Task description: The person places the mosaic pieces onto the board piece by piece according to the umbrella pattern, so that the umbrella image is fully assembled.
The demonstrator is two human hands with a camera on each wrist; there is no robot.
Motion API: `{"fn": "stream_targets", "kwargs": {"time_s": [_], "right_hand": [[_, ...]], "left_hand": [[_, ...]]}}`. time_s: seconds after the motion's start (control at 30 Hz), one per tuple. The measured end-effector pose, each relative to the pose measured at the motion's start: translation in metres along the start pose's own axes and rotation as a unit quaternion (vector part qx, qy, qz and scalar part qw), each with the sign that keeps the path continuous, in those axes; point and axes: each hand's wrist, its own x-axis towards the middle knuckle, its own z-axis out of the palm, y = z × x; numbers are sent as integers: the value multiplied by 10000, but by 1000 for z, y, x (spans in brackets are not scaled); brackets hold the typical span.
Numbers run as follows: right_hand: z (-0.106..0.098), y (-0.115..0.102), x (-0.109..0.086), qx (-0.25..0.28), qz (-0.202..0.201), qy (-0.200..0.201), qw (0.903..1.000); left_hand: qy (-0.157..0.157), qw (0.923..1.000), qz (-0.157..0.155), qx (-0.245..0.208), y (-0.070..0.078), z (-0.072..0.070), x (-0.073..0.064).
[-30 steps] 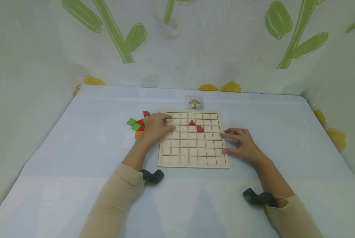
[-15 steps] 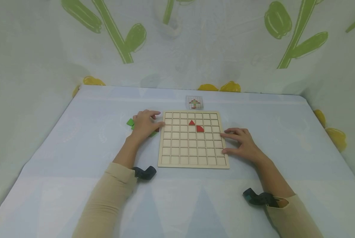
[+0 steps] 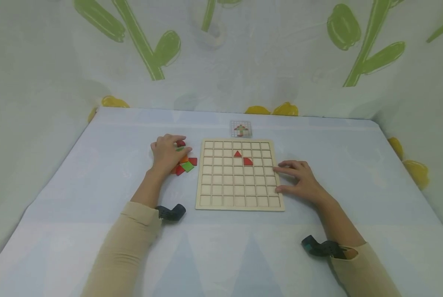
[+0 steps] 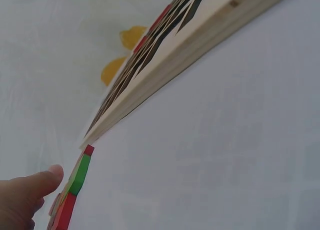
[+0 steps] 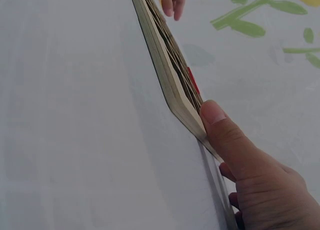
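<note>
Since leaving the grid board point(image 3: 240, 173), left hand point(image 3: 166, 153) rests curled on loose coloured tiles point(image 3: 185, 164); right hand point(image 3: 299, 178), fingers spread, steadies the board's edge.

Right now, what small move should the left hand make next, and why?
Probably pinch one loose piece: the left hand rests on the pile of coloured pieces beside the wooden grid board, which holds only two red pieces, while the right hand steadies its edge.

One high view, two low ones

The head camera looks forward and down over the whole table point(image 3: 95, 173). Both wrist cameras sit just above the cloth, close to the wooden grid board point(image 3: 240, 204), viewing its left point(image 4: 165, 84) and right point(image 5: 170, 84) edges.
</note>
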Motion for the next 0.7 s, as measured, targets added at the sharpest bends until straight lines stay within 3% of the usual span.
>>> {"fn": "stream_targets", "kwargs": {"time_s": [0.2, 0.43, 0.7], "right_hand": [[0, -3, 0, 37, 76, -45, 10000], [0, -4, 0, 4, 96, -50, 9999], [-1, -3, 0, -62, 166, -71, 9998]], "left_hand": [[110, 9996, -205, 164, -10, 1, 3], [111, 9972, -708, 204, -12, 3, 7], [-88, 9967, -792, 180, -7, 3, 13]]}}
